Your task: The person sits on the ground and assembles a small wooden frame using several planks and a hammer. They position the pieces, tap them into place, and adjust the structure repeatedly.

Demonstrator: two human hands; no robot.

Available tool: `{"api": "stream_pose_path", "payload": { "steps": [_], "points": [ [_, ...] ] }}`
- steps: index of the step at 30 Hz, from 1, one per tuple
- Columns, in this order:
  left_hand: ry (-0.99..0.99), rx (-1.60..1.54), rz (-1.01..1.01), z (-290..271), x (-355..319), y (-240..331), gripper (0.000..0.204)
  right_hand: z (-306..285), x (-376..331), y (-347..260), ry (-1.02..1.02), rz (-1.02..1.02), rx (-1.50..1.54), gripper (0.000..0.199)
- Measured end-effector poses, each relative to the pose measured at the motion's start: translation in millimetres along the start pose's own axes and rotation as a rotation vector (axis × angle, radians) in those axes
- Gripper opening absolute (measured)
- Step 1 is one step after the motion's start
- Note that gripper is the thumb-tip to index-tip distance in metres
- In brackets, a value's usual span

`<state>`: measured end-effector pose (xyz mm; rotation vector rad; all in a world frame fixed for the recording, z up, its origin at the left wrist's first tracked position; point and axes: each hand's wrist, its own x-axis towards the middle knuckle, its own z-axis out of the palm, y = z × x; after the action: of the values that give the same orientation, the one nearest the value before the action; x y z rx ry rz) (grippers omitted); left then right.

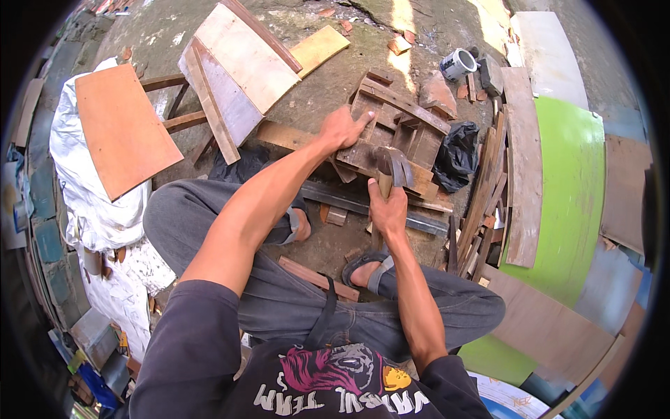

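Observation:
Between my feet and the far ground stands a small frame of nailed wooden boards (426, 143), rough and brown. My left hand (343, 129) is closed on its left edge, with the thumb stretched along the wood; the other fingertips are partly hidden. In my right hand (389, 209) is a claw hammer (396, 167), gripped by its wooden handle close below the head. The hammer's metal head lies over the near board of the frame. A dark metal bar (370, 200) runs along the ground just in front of the frame.
Black plastic bag (457, 157) and white bucket (458, 64) lie right of the frame. Long wood strips (486, 188) are stacked beside a green panel (567, 202). To the left are an orange board (125, 129), pale plywood (244, 56) and white sacking (98, 202). A loose stick (317, 278) lies between my legs.

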<state>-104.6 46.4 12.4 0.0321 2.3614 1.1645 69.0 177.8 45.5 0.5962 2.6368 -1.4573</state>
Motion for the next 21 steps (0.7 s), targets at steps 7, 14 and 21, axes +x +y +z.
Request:
{"api": "stream_pose_path", "payload": {
  "steps": [7,14,21],
  "points": [
    [0.065,-0.042,0.024,5.9,10.9,-13.4,0.082,-7.6,-37.4,-84.3,0.061,-0.362,0.064,0.018],
    [0.055,-0.031,0.023,5.9,16.0,-12.0,0.083,3.1,-26.3,-76.4,-0.119,0.041,-0.064,0.03],
    [0.065,-0.051,0.011,7.2,14.4,-12.9,0.083,-0.4,-37.0,-82.0,0.071,-0.433,-0.054,0.013]
  ]
}}
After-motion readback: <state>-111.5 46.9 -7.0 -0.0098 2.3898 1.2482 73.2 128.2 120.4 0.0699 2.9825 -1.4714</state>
